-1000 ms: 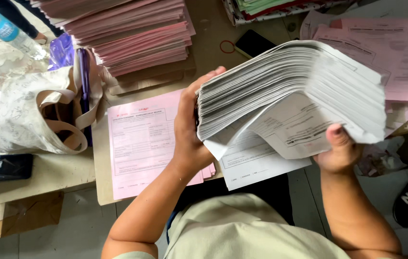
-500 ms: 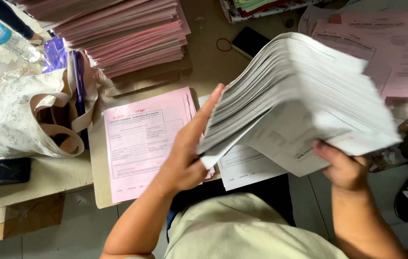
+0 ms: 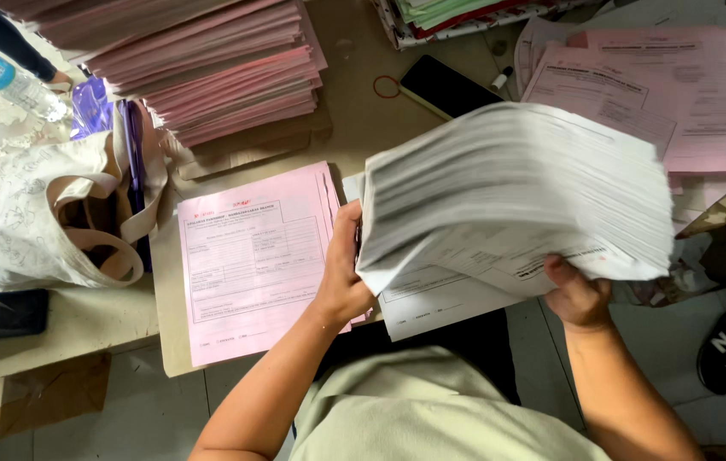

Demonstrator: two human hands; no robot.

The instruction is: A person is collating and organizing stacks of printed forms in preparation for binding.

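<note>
Thick, fanned stack of white printed forms (image 3: 516, 196) lifted above the desk (image 3: 354, 77), left hand (image 3: 346, 273) pressing its nine-o'clock edge, right hand (image 3: 576, 294) pinching its five-o'clock corner; flat pink form (image 3: 252, 265) at eight o'clock beneath

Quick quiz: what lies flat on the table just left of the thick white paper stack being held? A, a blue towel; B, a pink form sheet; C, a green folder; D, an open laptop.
B: a pink form sheet lies flat beside the left hand, which grips the white paper stack.
</note>
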